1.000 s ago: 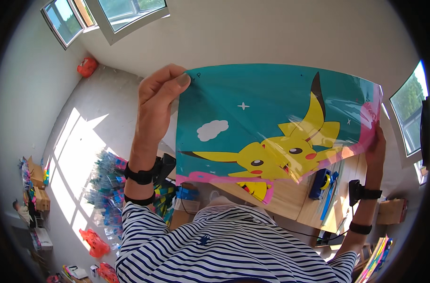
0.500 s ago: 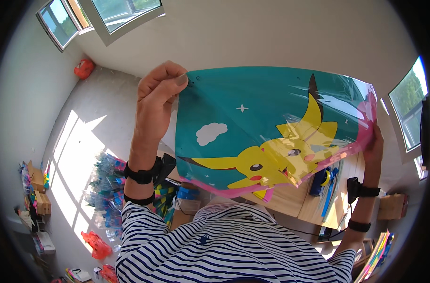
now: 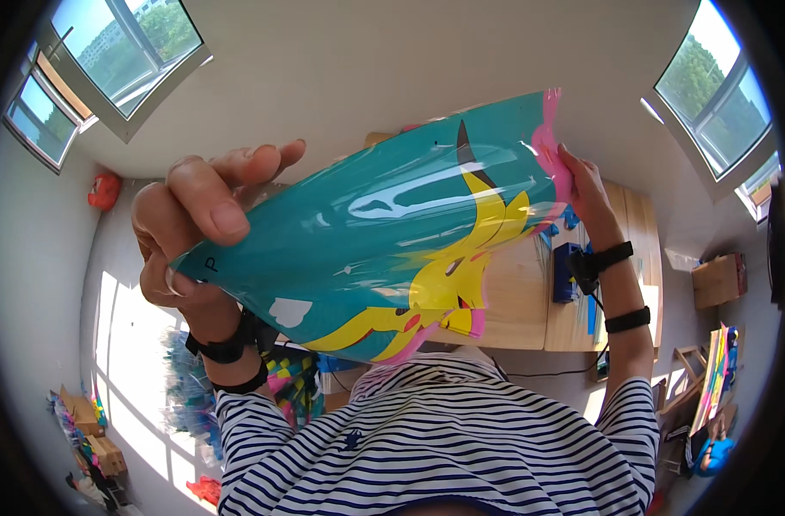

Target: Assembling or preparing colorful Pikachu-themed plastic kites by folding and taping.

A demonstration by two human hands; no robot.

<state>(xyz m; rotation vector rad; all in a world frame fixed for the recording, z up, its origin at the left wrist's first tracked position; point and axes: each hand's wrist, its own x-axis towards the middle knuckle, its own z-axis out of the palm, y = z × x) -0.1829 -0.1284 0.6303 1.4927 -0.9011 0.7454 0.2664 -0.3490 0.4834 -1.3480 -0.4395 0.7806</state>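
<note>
Head view: the left hand (image 3: 170, 225) pinches the left corner of a glossy teal plastic sheet (image 3: 323, 228) printed with a yellow cartoon creature, other fingers spread over its upper edge. The right hand (image 3: 587, 189) grips its pink-bordered right end, fingertips partly hidden. The sheet bows, raised before a wooden table (image 3: 517, 297).

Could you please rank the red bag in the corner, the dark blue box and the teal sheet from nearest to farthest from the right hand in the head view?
1. Teal sheet, right end held by the right hand.
2. Dark blue box, on the table.
3. Red bag, far left corner.
</note>
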